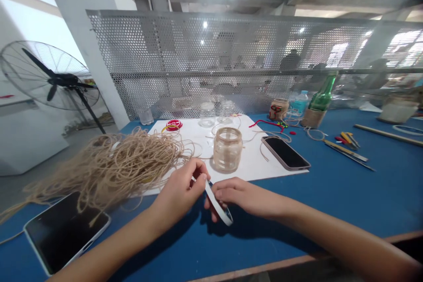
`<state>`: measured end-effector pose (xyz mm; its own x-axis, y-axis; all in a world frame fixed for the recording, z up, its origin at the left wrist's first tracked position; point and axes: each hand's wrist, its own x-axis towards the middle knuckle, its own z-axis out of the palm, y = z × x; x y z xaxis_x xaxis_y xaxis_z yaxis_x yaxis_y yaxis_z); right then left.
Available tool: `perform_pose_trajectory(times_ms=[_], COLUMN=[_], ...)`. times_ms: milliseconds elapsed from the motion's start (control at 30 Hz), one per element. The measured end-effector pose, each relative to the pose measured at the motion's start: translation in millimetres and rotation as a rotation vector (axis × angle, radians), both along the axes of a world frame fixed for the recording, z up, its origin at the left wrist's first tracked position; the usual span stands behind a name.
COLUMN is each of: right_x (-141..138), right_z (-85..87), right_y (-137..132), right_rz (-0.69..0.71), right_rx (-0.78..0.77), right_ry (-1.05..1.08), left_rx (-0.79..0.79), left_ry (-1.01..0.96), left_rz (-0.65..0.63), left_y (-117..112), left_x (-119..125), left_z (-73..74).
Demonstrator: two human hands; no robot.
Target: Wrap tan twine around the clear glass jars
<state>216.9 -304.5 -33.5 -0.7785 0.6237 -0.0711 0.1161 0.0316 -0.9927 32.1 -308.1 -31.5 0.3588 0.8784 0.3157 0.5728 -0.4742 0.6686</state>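
Both hands hold a white round lid edge-on over a blue workbench

The lid sits between the hands, just in front of a squat glass jar. The left hand is curled, gripping its upper rim, while the right hand is closed more loosely, its fingers pressing the lid's face. Of the jars and bottles in view, a green glass bottle and a small jar show twine-wrapped bases or sides; two clear jars stand bare on a white sheet. Whether the squat jar has any wrapping is hard to tell. A large loose heap of jute twine lies unwound beside the left hand, near a tablet
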Motion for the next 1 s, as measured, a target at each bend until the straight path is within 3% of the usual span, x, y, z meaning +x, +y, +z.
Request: perform_pose_trajectory(times_ms=[100, 233, 433, 700, 1000], right_x=[-3.8, -5.2, 0.8, 4.3, 1.6], right_z=[-4.3, -12.2, -13.0, -7.5, -3.3], right_y=[-1.8, 1.5, 7.6, 5.3, 2.4], right_rz=[0.006, -0.094, -0.259, -0.209, -0.19], right_rx=[-0.094, -0.146, 0.032, 0.011, -0.13], right_ry=[0.052, 0.1, 0.081, 0.115, 0.111], left_rx=[0.087, 0.264, 0.551, 0.845, 0.97], left_ry=[0.005, -0.021, 0.069, 0.155, 0.141], left_rz=[0.002, -0.075, -0.206, -0.298, -0.376], left_y=[-1.8, -6.9, -12.6, -11.9, -8.6], left_x=[1.3, 3.4, 2.9, -1.5, -3.7], left_z=[-0.6, 1.1, -0.5, -8.6, -9.0])
